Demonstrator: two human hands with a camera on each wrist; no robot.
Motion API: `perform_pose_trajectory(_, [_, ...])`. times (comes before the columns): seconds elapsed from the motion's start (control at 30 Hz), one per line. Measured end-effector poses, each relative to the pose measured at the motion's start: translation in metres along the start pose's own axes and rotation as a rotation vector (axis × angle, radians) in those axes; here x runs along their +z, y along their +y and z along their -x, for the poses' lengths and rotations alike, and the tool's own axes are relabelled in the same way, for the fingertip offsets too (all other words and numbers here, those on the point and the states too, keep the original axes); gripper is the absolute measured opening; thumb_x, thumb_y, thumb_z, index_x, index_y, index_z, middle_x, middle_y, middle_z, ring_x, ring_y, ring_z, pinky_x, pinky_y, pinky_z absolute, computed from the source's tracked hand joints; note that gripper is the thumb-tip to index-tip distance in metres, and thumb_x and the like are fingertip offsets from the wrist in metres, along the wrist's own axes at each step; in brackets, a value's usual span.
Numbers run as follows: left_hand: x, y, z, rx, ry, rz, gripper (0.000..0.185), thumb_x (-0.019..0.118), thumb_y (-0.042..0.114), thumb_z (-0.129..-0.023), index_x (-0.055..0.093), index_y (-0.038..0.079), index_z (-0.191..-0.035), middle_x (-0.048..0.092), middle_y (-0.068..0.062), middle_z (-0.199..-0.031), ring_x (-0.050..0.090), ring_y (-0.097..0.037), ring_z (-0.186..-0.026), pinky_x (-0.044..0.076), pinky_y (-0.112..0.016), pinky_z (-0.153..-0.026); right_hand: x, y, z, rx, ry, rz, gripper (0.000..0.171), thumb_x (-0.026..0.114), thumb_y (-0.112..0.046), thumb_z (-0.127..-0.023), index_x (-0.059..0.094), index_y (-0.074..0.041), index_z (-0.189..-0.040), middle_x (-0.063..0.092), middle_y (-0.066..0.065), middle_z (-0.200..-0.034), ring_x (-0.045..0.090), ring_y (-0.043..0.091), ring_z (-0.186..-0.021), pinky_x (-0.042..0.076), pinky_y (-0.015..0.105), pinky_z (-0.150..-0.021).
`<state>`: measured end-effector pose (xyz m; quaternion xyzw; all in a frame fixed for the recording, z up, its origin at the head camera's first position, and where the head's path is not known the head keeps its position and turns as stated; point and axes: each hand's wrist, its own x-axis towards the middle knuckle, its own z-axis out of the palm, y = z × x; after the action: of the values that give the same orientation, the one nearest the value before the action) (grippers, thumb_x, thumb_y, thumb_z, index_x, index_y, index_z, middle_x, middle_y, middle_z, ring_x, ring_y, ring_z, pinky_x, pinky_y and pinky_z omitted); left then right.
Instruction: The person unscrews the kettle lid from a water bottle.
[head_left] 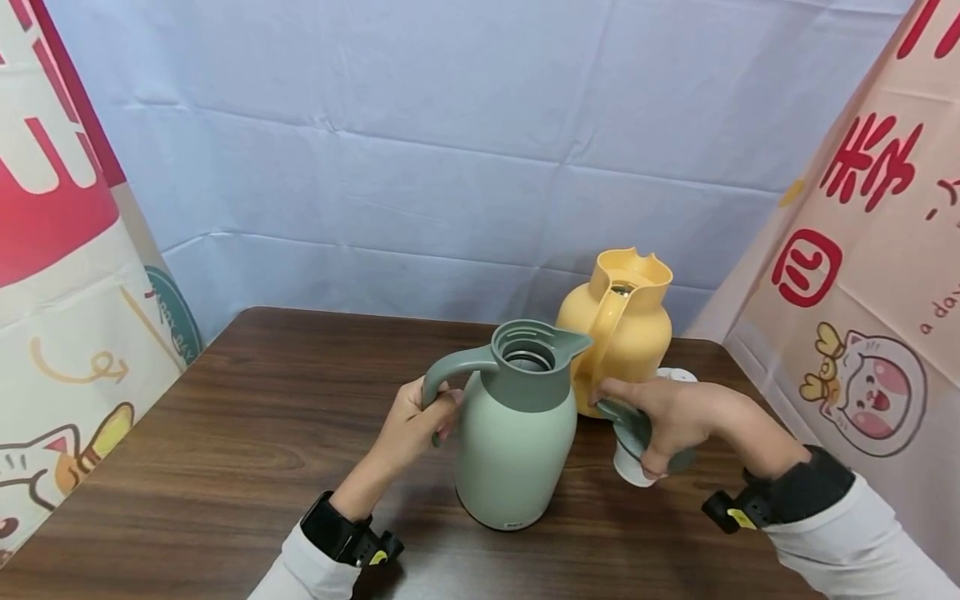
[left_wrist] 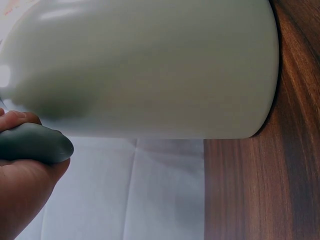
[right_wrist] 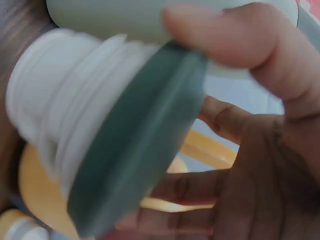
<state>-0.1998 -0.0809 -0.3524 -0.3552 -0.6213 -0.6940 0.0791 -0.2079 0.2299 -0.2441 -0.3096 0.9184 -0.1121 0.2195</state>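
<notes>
A light green thermos jug (head_left: 513,454) stands upright on the table, its dark green mouth uncovered. My left hand (head_left: 411,421) grips the jug's handle (head_left: 457,362); in the left wrist view the thumb and fingers wrap the handle's lower end (left_wrist: 35,142). To the jug's right, my right hand (head_left: 678,412) holds a jug lid (right_wrist: 145,135) by its green top, thumb on one edge and fingers on the other. The lid's white threaded plug (right_wrist: 50,80) points down toward the table, tilted. Part of the lid is hidden by the hand in the head view.
A yellow thermos jug (head_left: 645,333) stands uncovered behind the right hand, close to the green one. Beside it lies a white piece (head_left: 677,375); the right wrist view shows a yellow and white part (right_wrist: 20,227). A pale cloth (head_left: 375,167) hangs behind the table (head_left: 262,433).
</notes>
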Motion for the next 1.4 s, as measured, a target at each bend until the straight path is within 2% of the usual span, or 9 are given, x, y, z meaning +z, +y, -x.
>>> perform_pose_trajectory(0.2, [0.002,-0.002,-0.001,0.013,-0.007,0.008,0.032,0.044,0.003,-0.097,0.039,0.006,-0.065,0.034,-0.014,-0.05,0.029,-0.025,-0.044,0.027,-0.036,-0.044,0.007,0.012,0.006,-0.005,-0.036,-0.421,0.078,0.079,-0.009,-0.06,0.032,-0.009,-0.122,0.048,0.011,-0.081,0.047,0.02,-0.064,0.041,0.028,-0.052])
perform_pose_trajectory(0.33, [0.003,-0.002,-0.001,0.017,-0.008,0.011,0.033,0.044,0.002,-0.097,0.039,0.006,-0.065,0.034,-0.013,-0.05,0.029,-0.024,-0.043,0.027,-0.036,-0.044,0.023,0.018,0.012,0.065,0.086,-0.67,0.076,0.077,-0.007,-0.067,0.023,-0.005,-0.119,0.046,0.02,-0.089,0.054,0.024,-0.067,0.049,0.036,-0.055])
perform_pose_trajectory(0.57, [0.005,-0.003,-0.002,0.007,-0.007,0.014,0.034,0.04,-0.007,-0.094,0.038,0.006,-0.063,0.033,-0.015,-0.05,0.029,-0.02,-0.043,0.027,-0.031,-0.043,0.063,0.026,0.023,-0.003,0.513,-0.617,0.074,0.081,-0.005,-0.067,0.022,-0.002,-0.112,0.05,0.017,-0.092,0.053,0.023,-0.077,0.046,0.03,-0.061])
perform_pose_trajectory(0.83, [0.001,0.0,0.0,-0.013,0.016,0.012,0.033,0.043,0.0,-0.096,0.038,0.006,-0.064,0.033,-0.013,-0.05,0.029,-0.024,-0.044,0.028,-0.035,-0.045,0.116,0.046,0.007,-0.195,1.038,-0.764,0.074,0.077,0.016,-0.062,0.03,-0.007,-0.114,0.051,0.021,-0.108,0.059,0.014,-0.09,0.05,0.023,-0.066])
perform_pose_trajectory(0.93, [-0.001,0.001,0.0,0.003,0.016,0.008,0.033,0.044,0.002,-0.096,0.038,0.005,-0.064,0.034,-0.011,-0.051,0.029,-0.024,-0.044,0.028,-0.034,-0.045,0.13,0.054,0.001,-0.246,1.159,-0.799,0.072,0.077,0.017,-0.059,0.033,-0.013,-0.107,0.054,0.016,-0.114,0.059,0.013,-0.092,0.05,0.02,-0.067])
perform_pose_trajectory(1.0, [-0.001,0.001,0.0,0.012,0.012,0.002,0.032,0.044,0.002,-0.096,0.038,0.005,-0.065,0.035,-0.011,-0.051,0.03,-0.024,-0.044,0.028,-0.034,-0.044,0.133,0.051,0.002,-0.224,1.199,-0.811,0.068,0.077,0.018,-0.058,0.032,-0.012,-0.1,0.058,0.011,-0.114,0.06,0.011,-0.089,0.05,0.019,-0.065])
perform_pose_trajectory(1.1, [-0.001,0.001,0.0,0.019,0.009,-0.004,0.032,0.044,0.002,-0.096,0.039,0.005,-0.065,0.035,-0.01,-0.051,0.03,-0.022,-0.043,0.027,-0.034,-0.043,0.129,0.025,0.008,-0.069,1.207,-0.83,0.066,0.078,0.019,-0.057,0.027,-0.007,-0.09,0.063,0.001,-0.108,0.062,0.007,-0.084,0.051,0.021,-0.063])
perform_pose_trajectory(1.23, [0.0,0.0,0.0,0.019,0.012,-0.004,0.032,0.044,0.002,-0.096,0.039,0.005,-0.065,0.036,-0.01,-0.05,0.03,-0.02,-0.043,0.027,-0.034,-0.043,0.131,0.019,0.009,0.046,1.175,-0.73,0.062,0.082,0.014,-0.056,0.028,0.0,-0.082,0.064,-0.008,-0.106,0.059,0.004,-0.092,0.046,0.016,-0.07])
perform_pose_trajectory(1.4, [0.0,-0.001,0.0,0.006,0.015,-0.002,0.032,0.044,0.0,-0.096,0.039,0.006,-0.064,0.036,-0.011,-0.05,0.03,-0.02,-0.044,0.028,-0.033,-0.044,0.138,0.028,0.008,0.127,1.092,-0.581,0.06,0.089,-0.003,-0.055,0.032,-0.001,-0.077,0.063,0.008,-0.112,0.053,0.003,-0.102,0.038,0.015,-0.076])
